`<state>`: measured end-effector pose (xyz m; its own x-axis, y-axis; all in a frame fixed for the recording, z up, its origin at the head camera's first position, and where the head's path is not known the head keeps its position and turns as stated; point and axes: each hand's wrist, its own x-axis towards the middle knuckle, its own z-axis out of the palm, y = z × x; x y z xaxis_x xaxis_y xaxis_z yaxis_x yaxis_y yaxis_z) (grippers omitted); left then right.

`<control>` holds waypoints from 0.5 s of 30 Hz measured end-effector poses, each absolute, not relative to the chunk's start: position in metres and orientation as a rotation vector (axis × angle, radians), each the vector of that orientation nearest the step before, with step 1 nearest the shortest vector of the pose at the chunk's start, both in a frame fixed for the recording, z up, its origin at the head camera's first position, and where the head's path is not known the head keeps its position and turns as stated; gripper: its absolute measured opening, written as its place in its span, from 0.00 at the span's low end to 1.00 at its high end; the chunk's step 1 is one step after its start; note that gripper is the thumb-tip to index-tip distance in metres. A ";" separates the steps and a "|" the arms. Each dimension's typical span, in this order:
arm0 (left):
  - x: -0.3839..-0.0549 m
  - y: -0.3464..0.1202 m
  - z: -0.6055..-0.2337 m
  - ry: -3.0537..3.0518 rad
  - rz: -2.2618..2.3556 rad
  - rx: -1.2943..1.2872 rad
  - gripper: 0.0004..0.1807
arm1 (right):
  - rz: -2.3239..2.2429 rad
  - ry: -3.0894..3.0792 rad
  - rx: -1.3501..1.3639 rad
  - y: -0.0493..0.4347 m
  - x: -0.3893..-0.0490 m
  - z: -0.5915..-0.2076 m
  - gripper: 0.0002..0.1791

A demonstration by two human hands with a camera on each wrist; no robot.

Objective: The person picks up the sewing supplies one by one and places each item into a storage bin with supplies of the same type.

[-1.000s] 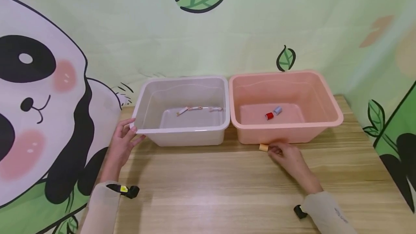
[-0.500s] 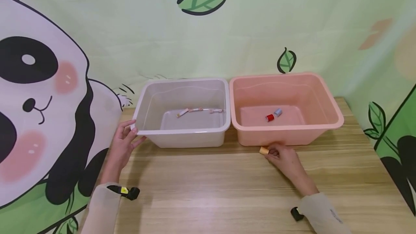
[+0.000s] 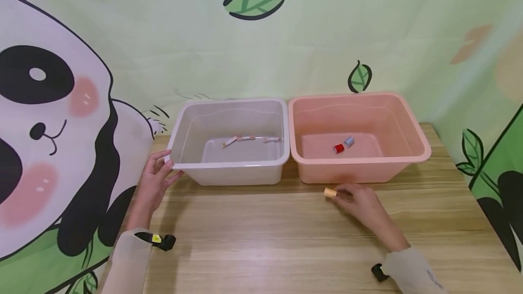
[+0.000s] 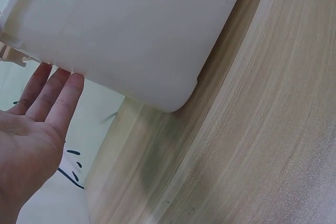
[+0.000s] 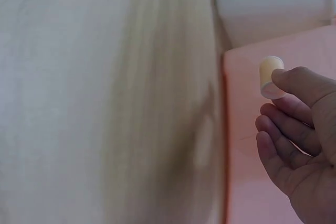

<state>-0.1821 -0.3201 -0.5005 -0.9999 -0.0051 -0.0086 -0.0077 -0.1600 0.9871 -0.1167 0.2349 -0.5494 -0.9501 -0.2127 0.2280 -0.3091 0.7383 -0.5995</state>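
Note:
My right hand (image 3: 363, 203) pinches a pale orange spool of thread (image 3: 330, 193) between thumb and fingers, in front of the pink bin (image 3: 359, 161). In the right wrist view the spool (image 5: 271, 76) is tilted and its pale end shows. My left hand (image 3: 154, 180) holds the front left corner of the light grey bin (image 3: 230, 165); in the left wrist view its fingertips (image 4: 75, 82) touch the bin from outside. Inside the pink bin lie a red spool (image 3: 338, 149) and a light blue spool (image 3: 348, 141).
Several small pale bundles (image 3: 245, 138) lie in the grey bin; their kind is too small to tell. Both bins stand side by side on the wooden table (image 3: 253, 235), before a printed cloth backdrop (image 3: 163, 35).
My right hand has lifted the orange spool off the table and brought it slightly toward me, away from the pink bin's base. The left hand has stayed at the grey bin's corner.

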 end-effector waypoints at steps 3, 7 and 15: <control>-0.182 -0.320 -0.501 2.029 2.400 -0.017 0.21 | 0.978 -2.786 0.448 0.234 -0.115 -0.536 0.11; -0.182 -0.319 -0.501 2.010 2.420 -0.008 0.21 | 0.975 -2.739 0.512 0.235 -0.116 -0.518 0.12; -0.183 -0.319 -0.500 2.063 2.367 -0.068 0.23 | 0.969 -2.717 0.563 0.236 -0.120 -0.486 0.14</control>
<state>-0.1832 -0.3194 -0.4996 -0.9991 -0.0277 -0.0334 -0.0293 -0.1369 0.9902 -0.1195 0.2359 -0.4857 -0.9069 -0.2843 0.3110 -0.4169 0.7120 -0.5649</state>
